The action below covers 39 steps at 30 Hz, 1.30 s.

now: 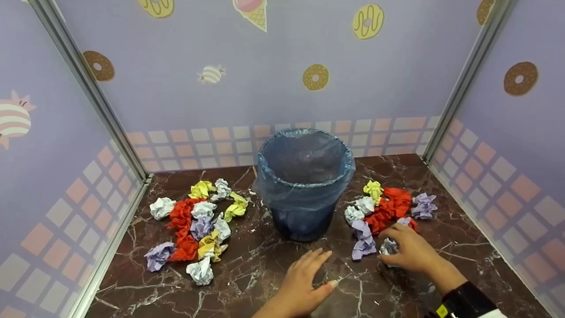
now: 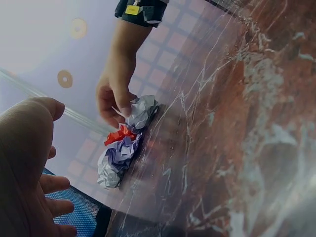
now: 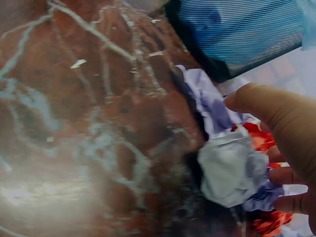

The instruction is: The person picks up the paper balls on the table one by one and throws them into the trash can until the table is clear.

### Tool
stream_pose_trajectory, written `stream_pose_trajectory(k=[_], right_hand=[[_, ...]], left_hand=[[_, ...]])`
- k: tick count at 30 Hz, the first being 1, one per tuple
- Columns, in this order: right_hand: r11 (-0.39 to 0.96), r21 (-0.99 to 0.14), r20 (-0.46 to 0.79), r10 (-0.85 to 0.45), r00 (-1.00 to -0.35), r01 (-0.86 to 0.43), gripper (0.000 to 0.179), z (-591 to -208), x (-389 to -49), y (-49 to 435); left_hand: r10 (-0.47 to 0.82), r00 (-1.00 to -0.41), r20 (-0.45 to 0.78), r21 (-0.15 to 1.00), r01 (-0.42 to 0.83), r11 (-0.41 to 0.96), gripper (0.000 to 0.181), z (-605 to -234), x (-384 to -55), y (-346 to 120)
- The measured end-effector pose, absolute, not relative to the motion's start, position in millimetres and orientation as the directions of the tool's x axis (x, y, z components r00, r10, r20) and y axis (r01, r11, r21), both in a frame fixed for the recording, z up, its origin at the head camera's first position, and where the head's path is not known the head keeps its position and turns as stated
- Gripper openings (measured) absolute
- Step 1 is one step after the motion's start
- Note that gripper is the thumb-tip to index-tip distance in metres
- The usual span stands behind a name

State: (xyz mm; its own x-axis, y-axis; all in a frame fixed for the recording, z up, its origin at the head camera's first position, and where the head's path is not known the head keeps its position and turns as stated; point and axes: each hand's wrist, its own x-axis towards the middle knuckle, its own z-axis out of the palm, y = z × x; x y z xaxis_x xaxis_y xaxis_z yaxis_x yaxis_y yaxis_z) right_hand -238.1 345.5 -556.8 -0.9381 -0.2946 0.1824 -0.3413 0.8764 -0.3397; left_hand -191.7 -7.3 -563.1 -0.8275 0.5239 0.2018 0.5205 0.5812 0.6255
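My right hand (image 1: 408, 249) is lowered around a crumpled white paper ball (image 1: 388, 247) at the front of the right-hand pile. In the right wrist view the thumb stands apart from this white ball (image 3: 229, 170), and the fingers (image 3: 284, 176) reach toward its side without curling round it. A crumpled purple paper (image 1: 363, 240) lies just left of that hand. My left hand (image 1: 300, 282) hovers with fingers spread and nothing in it, in front of a blue mesh bin (image 1: 304, 221) lined with a clear bag (image 1: 304, 194).
Red paper (image 1: 393, 205), yellow paper (image 1: 373, 190) and more purple paper (image 1: 424, 206) lie in the right pile. Left of the bin is another pile with red (image 1: 183, 221), white (image 1: 201, 270) and yellow balls (image 1: 211, 245). Walls enclose the dark marbled tabletop (image 1: 260, 282).
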Motion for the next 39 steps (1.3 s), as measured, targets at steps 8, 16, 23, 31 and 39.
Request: stream_pose_trajectory(k=[8, 16, 23, 31, 39], right_hand=[[0.894, -0.284, 0.209, -0.293, -0.933, -0.345, 0.038, -577.4, -231.5, 340.4], [0.892, -0.292, 0.226, -0.285, -0.932, -0.344, 0.027, -590.3, -230.2, 343.0], [0.906, -0.301, 0.244, -0.227, -0.943, -0.296, 0.032, -597.5, -229.7, 345.0], [0.911, -0.328, 0.224, -0.182, -0.957, -0.25, 0.023, -599.5, -233.3, 343.7], [0.907, -0.331, 0.247, -0.182, -0.952, -0.26, 0.03, -599.8, -234.0, 341.5]], left_hand=[[0.546, -0.811, 0.209, 0.621, 0.541, 0.567, 0.065, -561.3, -193.4, -0.9], [0.554, -0.809, 0.197, 0.629, 0.538, 0.562, 0.067, -564.8, -195.4, 2.2], [0.552, -0.807, 0.208, 0.627, 0.543, 0.559, 0.065, -567.6, -198.3, 4.4], [0.547, -0.797, 0.256, 0.505, 0.593, 0.627, 0.06, -568.1, -201.3, 0.9], [0.584, -0.785, 0.206, 0.476, 0.602, 0.641, 0.06, -565.6, -203.7, -1.7]])
